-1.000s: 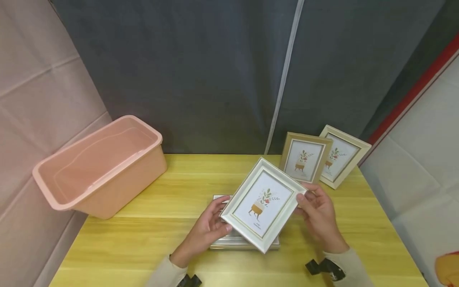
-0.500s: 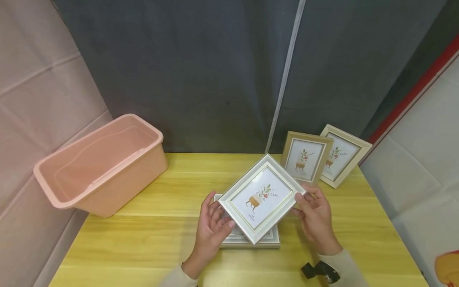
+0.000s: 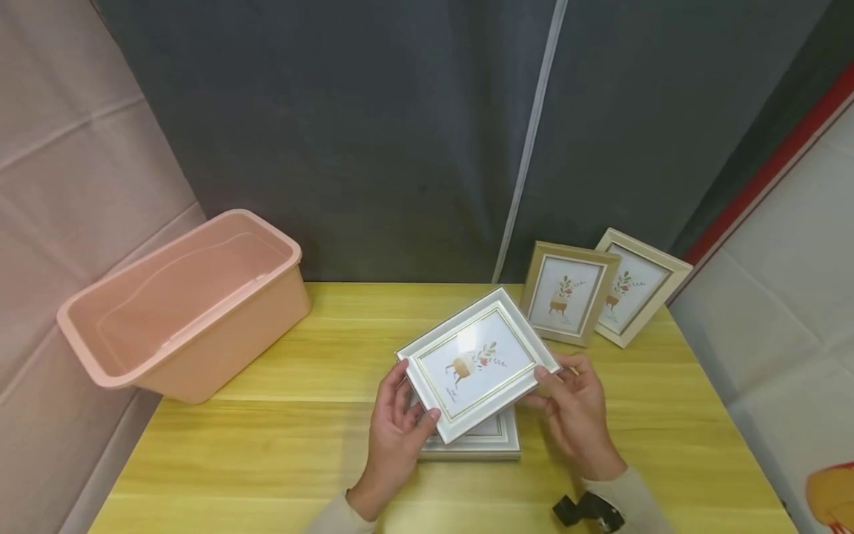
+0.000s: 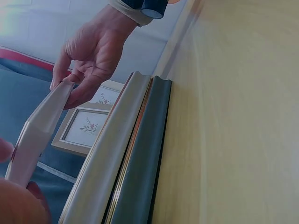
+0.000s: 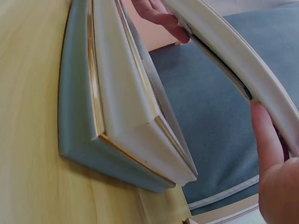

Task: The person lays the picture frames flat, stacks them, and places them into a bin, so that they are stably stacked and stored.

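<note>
Tilted above the table, a white picture frame (image 3: 477, 363) with a potted-plant print is held by both hands. My left hand (image 3: 395, 437) pinches its lower-left corner, thumb at the front edge and fingers behind. At the opposite side my right hand (image 3: 577, 415) grips the right corner, thumb on the front. Under the held frame lies a stack of picture frames (image 3: 470, 452), partly covered in the head view. The left wrist view shows that stack's pale upper frame (image 4: 105, 154) on a blue-grey lower frame (image 4: 145, 158). A gap separates the held frame from the stack.
A tan picture frame (image 3: 537, 282) and a cream picture frame (image 3: 657, 259) stand upright, overlapping, at the back right. On the left sits a pink plastic tub (image 3: 220, 337). Behind the wooden table (image 3: 267, 460) rises a dark grey partition (image 3: 367, 148).
The held frame has turned counter-clockwise and come slightly left and lower. My left hand has shifted around its corner, while my right hand has moved a little left with it.
</note>
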A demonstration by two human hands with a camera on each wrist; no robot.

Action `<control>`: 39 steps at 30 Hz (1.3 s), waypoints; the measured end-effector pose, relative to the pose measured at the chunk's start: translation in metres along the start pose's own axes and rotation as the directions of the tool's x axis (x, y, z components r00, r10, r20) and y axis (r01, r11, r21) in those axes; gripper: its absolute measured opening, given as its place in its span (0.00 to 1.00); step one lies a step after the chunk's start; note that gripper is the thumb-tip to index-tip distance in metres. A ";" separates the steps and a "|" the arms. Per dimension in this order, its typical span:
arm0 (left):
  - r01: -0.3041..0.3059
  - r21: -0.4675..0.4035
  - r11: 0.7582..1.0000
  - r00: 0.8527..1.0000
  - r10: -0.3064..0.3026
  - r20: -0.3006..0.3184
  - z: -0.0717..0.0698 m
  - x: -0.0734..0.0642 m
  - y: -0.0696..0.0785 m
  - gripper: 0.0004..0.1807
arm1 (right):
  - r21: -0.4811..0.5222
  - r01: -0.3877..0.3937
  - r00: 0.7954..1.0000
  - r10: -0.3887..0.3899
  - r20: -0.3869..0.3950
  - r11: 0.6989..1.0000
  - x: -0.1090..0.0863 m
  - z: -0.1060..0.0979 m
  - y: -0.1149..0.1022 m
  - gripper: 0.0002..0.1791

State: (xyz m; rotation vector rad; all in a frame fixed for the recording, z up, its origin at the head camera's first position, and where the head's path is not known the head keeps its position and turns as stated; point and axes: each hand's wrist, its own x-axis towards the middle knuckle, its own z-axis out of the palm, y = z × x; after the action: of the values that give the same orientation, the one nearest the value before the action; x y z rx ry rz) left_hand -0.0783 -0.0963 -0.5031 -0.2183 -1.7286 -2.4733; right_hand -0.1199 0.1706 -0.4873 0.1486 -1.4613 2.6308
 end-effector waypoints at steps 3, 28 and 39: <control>0.026 0.033 0.999 1.000 -0.025 -0.003 -0.005 0.001 0.002 0.49 | -0.047 -0.013 0.998 0.016 0.053 0.999 -0.003 -0.002 -0.001 0.19; 0.125 0.272 0.954 0.981 -0.159 0.108 -0.049 0.014 0.026 0.42 | -0.683 0.031 0.949 0.194 0.249 0.730 -0.001 -0.009 -0.010 0.25; 0.229 0.373 0.899 0.969 -0.245 -0.003 -0.048 0.023 0.024 0.41 | -0.759 -0.029 0.944 0.267 0.193 0.651 -0.002 -0.011 0.000 0.29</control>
State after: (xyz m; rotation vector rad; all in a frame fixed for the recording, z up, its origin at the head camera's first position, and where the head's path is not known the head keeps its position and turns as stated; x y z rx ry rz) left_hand -0.0988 -0.1501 -0.4932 -0.0258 -2.3234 -2.2368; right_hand -0.1180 0.1802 -0.4933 0.3427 -2.6363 1.9044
